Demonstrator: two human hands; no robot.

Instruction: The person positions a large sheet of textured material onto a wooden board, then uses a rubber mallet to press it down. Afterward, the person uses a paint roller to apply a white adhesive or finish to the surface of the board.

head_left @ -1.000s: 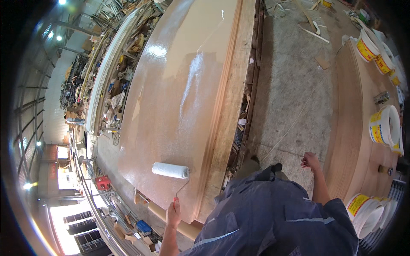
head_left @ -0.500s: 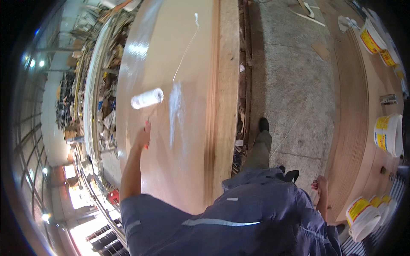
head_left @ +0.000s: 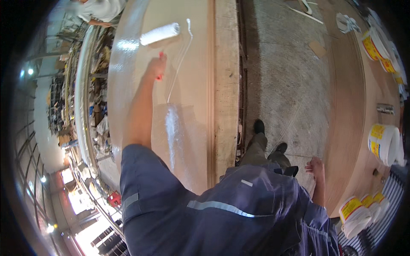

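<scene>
My left hand (head_left: 157, 68) is closed round the red handle of a paint roller (head_left: 160, 34), arm stretched far ahead. The white, fuzzy roller sleeve lies at the upper part of a stacked wood panel (head_left: 192, 89), on its smooth brown top. Right of the roller runs a thin white line of liquid (head_left: 183, 59), thicker at its far end. Nearer to me, a wet whitish smear (head_left: 171, 128) marks the panel, and its left side shines. My right hand (head_left: 315, 166) hangs free at my right side above the floor, fingers loosely apart and holding nothing.
On my right, another panel stack (head_left: 348, 106) bears white buckets with yellow labels (head_left: 382, 143) and a metal can (head_left: 385, 109). Between the stacks runs a concrete floor (head_left: 290, 85) with a cardboard scrap (head_left: 317, 49). Another person (head_left: 102, 10) stands at the far left.
My left hand has pushed the roller farther away, up the panel. My body has leaned forward. My right hand has risen slightly, its fingers looser. Another person has come into view at the far left.
</scene>
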